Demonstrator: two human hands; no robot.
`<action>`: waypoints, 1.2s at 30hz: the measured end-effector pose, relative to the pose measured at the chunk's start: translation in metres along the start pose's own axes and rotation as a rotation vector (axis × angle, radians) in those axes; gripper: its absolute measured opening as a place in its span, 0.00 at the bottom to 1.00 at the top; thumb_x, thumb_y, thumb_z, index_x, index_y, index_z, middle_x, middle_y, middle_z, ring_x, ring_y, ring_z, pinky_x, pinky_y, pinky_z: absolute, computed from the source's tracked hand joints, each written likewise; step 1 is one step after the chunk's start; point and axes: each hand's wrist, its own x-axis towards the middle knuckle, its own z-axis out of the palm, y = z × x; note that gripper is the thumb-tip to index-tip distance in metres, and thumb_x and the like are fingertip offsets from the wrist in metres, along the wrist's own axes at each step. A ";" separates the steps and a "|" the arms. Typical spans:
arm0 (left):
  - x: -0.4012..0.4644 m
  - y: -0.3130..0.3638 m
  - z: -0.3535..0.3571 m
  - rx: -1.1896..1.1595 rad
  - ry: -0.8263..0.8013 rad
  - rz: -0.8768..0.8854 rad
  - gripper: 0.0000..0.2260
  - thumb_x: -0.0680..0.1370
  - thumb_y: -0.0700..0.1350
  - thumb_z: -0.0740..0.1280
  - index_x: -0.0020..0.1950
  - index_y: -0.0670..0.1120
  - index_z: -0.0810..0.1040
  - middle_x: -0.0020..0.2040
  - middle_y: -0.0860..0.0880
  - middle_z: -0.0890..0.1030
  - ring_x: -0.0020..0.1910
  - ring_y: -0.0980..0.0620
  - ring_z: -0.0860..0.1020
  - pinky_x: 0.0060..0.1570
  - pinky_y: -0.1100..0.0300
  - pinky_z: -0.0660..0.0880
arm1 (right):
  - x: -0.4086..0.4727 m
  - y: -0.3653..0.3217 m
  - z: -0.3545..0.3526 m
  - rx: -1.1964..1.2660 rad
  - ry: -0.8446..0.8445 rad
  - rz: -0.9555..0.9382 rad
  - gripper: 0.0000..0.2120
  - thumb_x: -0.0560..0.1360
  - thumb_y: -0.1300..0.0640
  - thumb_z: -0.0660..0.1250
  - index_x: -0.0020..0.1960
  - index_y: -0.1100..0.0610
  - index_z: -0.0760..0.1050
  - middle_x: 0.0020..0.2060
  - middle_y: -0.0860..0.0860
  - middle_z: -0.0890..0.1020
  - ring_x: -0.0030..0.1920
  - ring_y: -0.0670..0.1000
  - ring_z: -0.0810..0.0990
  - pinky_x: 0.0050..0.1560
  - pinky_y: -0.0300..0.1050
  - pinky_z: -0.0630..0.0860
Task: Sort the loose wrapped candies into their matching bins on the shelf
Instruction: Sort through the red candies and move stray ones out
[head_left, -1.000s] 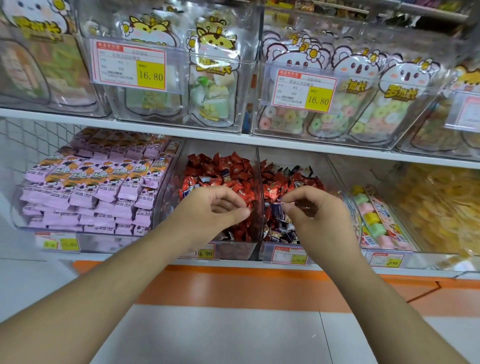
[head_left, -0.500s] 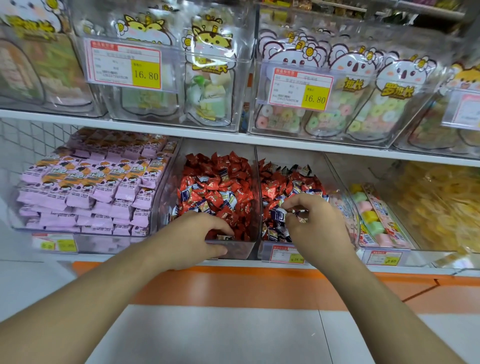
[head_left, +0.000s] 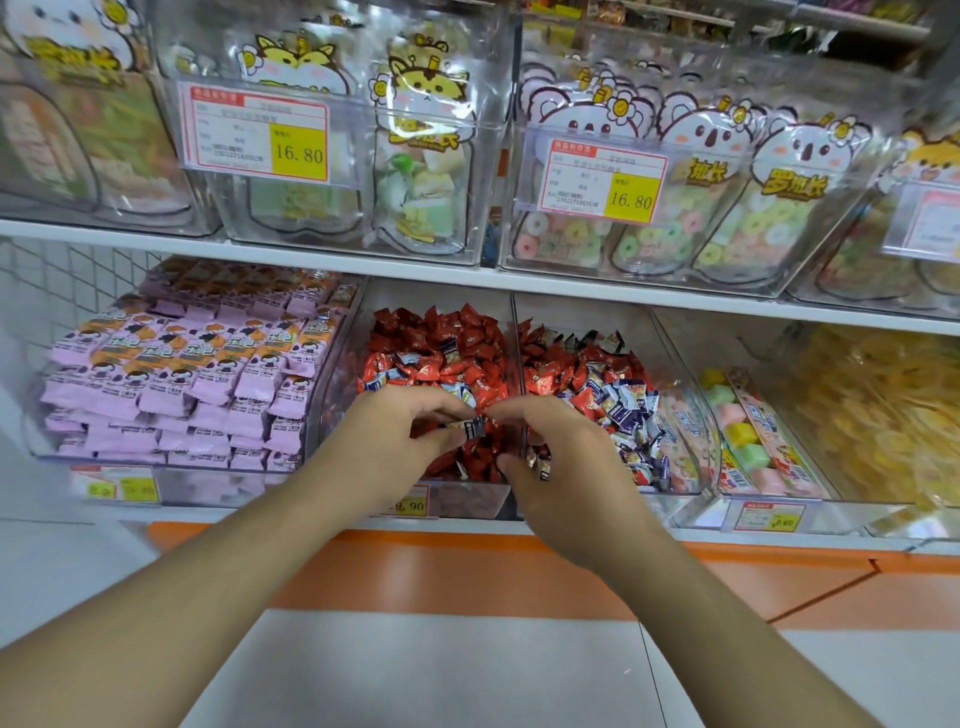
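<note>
Two clear bins sit side by side on the lower shelf. The left bin (head_left: 467, 496) holds mostly red wrapped candies (head_left: 441, 343) with a few blue-and-white ones mixed in. The right bin (head_left: 675, 499) holds red candies at the back and blue-and-white candies (head_left: 626, 402) at the front. My left hand (head_left: 384, 447) is in front of the left bin and pinches a small dark wrapped candy (head_left: 471, 427) at its fingertips. My right hand (head_left: 566, 467) is right beside it, fingertips meeting the same candy, and it holds several small wrapped candies (head_left: 540, 465) under its curled fingers.
Pink wrapped packs (head_left: 182, 374) fill a bin at the left. Pastel cube candies (head_left: 743, 431) and yellow candies (head_left: 883, 415) lie in bins at the right. The upper shelf (head_left: 415, 275) carries clear bins of bagged sweets with price tags (head_left: 257, 130). An orange ledge (head_left: 467, 566) runs below.
Both hands have come together in front of the divider between the two bins. My left hand rose from the left bin's front with a dark candy; my right hand moved left from the right bin.
</note>
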 end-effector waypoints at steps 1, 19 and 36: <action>0.000 0.003 0.000 -0.063 -0.018 -0.004 0.09 0.78 0.43 0.75 0.56 0.56 0.86 0.49 0.59 0.86 0.51 0.62 0.83 0.59 0.55 0.80 | 0.001 -0.001 0.002 0.017 -0.004 -0.008 0.21 0.79 0.60 0.70 0.69 0.45 0.76 0.62 0.39 0.78 0.59 0.37 0.73 0.57 0.22 0.64; 0.002 -0.012 -0.012 0.224 0.075 -0.048 0.08 0.78 0.48 0.74 0.56 0.59 0.85 0.52 0.65 0.82 0.51 0.64 0.79 0.50 0.69 0.71 | 0.003 0.037 -0.035 -0.173 0.270 0.298 0.19 0.79 0.61 0.70 0.69 0.52 0.78 0.65 0.48 0.79 0.61 0.48 0.78 0.56 0.32 0.66; 0.035 -0.019 0.014 0.341 -0.231 -0.116 0.04 0.77 0.43 0.76 0.48 0.53 0.88 0.45 0.58 0.85 0.44 0.63 0.79 0.42 0.70 0.73 | 0.002 0.038 -0.023 -0.040 0.215 0.288 0.12 0.79 0.63 0.67 0.58 0.51 0.82 0.53 0.44 0.84 0.52 0.44 0.79 0.46 0.23 0.66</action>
